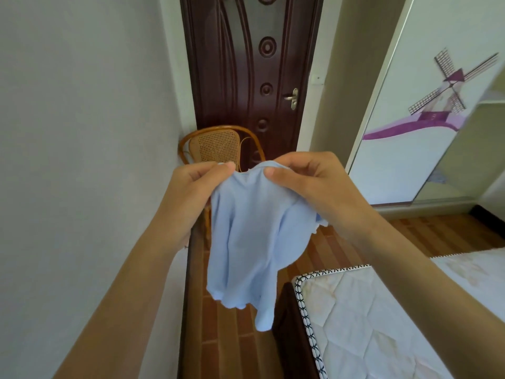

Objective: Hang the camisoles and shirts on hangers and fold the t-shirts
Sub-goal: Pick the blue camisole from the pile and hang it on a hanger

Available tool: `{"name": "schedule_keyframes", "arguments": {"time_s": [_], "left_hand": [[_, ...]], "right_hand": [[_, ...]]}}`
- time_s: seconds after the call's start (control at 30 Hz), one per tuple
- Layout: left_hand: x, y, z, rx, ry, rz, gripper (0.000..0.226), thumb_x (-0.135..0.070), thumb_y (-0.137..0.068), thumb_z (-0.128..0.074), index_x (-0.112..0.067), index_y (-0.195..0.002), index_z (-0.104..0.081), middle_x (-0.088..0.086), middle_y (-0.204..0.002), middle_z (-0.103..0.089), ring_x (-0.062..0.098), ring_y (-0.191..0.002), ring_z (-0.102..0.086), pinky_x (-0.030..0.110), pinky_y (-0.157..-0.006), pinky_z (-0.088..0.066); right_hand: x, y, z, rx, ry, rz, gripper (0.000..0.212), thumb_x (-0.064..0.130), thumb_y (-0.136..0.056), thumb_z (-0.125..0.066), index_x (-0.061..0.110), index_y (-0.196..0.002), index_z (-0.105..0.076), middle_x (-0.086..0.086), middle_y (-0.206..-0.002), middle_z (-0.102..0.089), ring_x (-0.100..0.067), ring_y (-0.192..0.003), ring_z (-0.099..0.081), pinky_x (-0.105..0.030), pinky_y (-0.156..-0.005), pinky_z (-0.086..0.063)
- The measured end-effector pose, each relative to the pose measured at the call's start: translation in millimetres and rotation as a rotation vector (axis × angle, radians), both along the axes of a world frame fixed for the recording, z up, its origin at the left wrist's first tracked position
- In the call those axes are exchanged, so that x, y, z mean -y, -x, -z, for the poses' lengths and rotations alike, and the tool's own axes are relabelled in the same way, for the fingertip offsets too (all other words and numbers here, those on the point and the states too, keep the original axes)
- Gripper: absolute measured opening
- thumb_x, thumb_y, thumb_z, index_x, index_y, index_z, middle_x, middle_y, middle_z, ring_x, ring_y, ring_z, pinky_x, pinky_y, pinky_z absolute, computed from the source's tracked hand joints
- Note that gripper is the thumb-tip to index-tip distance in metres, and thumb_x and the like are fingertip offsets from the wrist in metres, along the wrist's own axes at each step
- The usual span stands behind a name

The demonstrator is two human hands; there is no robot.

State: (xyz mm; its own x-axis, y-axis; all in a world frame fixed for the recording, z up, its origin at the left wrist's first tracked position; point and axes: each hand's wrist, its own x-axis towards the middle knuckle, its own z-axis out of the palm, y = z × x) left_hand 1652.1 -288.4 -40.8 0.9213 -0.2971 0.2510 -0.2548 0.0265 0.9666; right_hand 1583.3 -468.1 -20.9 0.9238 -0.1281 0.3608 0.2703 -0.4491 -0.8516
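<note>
A light blue garment [246, 242] hangs in the air in front of me, its lower hem frilled and loose above the floor. My left hand [196, 187] pinches its top edge on the left between thumb and fingers. My right hand [308, 184] grips the top edge on the right, fingers curled over the fabric. The two hands are close together at chest height. No hanger is in view.
A bare mattress [382, 310] on a dark bed frame lies at the lower right. A rattan chair [218, 146] stands against a dark wooden door [246, 64]. A white wall is on the left, a wardrobe [423, 119] with a windmill picture on the right. The floor [232, 337] is brown.
</note>
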Motion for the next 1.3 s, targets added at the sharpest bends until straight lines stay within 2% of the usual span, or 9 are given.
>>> {"name": "schedule_keyframes", "arguments": {"time_s": [0.1,0.17,0.3,0.43,0.57,0.73,0.97,1.13,1.3], "left_hand": [[6.8,-39.8,3.4,-0.005,-0.028,-0.031,0.023,-0.025,-0.093,-0.060,-0.011,-0.078,-0.072,0.007,-0.076,-0.065,0.012,-0.071,-0.060,0.029,-0.071,-0.049],[10.2,-64.6,9.2,-0.002,-0.036,-0.039,0.029,-0.023,-0.092,-0.061,-0.012,-0.067,-0.067,0.011,-0.071,-0.056,0.016,-0.068,-0.053,0.036,-0.072,-0.045],[17.4,-111.2,22.7,-0.039,-0.078,-0.034,0.042,-0.021,-0.092,-0.061,-0.022,-0.050,-0.059,-0.003,-0.057,-0.052,0.007,-0.061,-0.052,0.031,-0.069,-0.047],[36.9,-165.0,24.6,-0.042,-0.124,-0.069,0.032,-0.021,-0.093,-0.060,-0.014,-0.062,-0.059,-0.007,-0.059,-0.058,0.003,-0.062,-0.057,0.025,-0.069,-0.049],[65.0,-220.8,19.1,-0.012,-0.149,-0.087,0.035,-0.020,-0.094,-0.060,-0.013,-0.059,-0.056,-0.009,-0.055,-0.055,0.001,-0.058,-0.054,0.026,-0.067,-0.046],[97.8,-280.9,22.0,0.028,-0.180,-0.085,0.036,-0.018,-0.093,-0.061,-0.008,-0.059,-0.052,-0.003,-0.055,-0.046,0.005,-0.055,-0.046,0.024,-0.061,-0.042],[133.5,-361.3,38.9,0.000,-0.219,-0.058,0.034,-0.019,-0.093,-0.062,-0.001,-0.064,-0.060,0.001,-0.059,-0.056,0.004,-0.057,-0.058,0.016,-0.058,-0.051],[155.0,-421.4,55.4,-0.035,-0.239,-0.023,0.036,-0.019,-0.093,-0.062,0.012,-0.074,-0.059,-0.002,-0.061,-0.059,0.000,-0.059,-0.060,0.012,-0.055,-0.049],[170.9,-490.4,68.2,-0.110,-0.235,0.005,0.034,-0.021,-0.093,-0.061,-0.011,-0.061,-0.059,-0.012,-0.056,-0.058,-0.002,-0.058,-0.059,0.010,-0.052,-0.045]], "right_hand": [[19.0,-36.1,4.3,-0.033,0.000,0.037,0.014,0.021,-0.093,-0.066,0.012,-0.092,-0.077,0.002,-0.085,-0.073,-0.009,-0.079,-0.067,-0.022,-0.071,-0.051],[30.6,-63.2,11.7,-0.062,0.002,0.047,0.013,0.022,-0.093,-0.066,0.016,-0.092,-0.077,0.008,-0.083,-0.073,-0.003,-0.077,-0.066,-0.016,-0.070,-0.051],[51.5,-123.3,26.7,-0.104,0.025,0.041,0.012,0.024,-0.093,-0.067,0.021,-0.090,-0.077,0.009,-0.084,-0.073,-0.004,-0.080,-0.066,-0.021,-0.074,-0.053],[77.1,-187.9,30.8,-0.102,0.018,-0.022,0.012,0.024,-0.092,-0.067,0.017,-0.091,-0.077,0.005,-0.086,-0.074,-0.007,-0.081,-0.068,-0.022,-0.075,-0.053],[112.8,-251.3,33.8,-0.072,0.006,-0.056,0.014,0.025,-0.092,-0.067,0.014,-0.092,-0.077,-0.003,-0.087,-0.073,-0.018,-0.085,-0.069,-0.031,-0.078,-0.055],[153.9,-315.9,43.1,-0.123,0.052,-0.165,0.011,0.026,-0.093,-0.065,0.022,-0.091,-0.075,0.008,-0.084,-0.073,-0.008,-0.081,-0.069,-0.020,-0.071,-0.056],[194.7,-394.4,56.5,-0.128,0.081,-0.106,0.010,0.024,-0.094,-0.064,0.026,-0.092,-0.074,0.008,-0.088,-0.073,-0.009,-0.086,-0.069,-0.036,-0.083,-0.058],[212.6,-450.5,73.8,-0.135,0.068,-0.036,0.011,0.026,-0.094,-0.064,0.031,-0.090,-0.073,0.016,-0.088,-0.071,-0.003,-0.086,-0.066,-0.026,-0.081,-0.057],[225.5,-516.3,85.7,-0.163,0.085,-0.007,0.014,0.025,-0.092,-0.066,0.035,-0.083,-0.071,0.021,-0.082,-0.069,0.004,-0.081,-0.064,-0.016,-0.074,-0.052]]}}
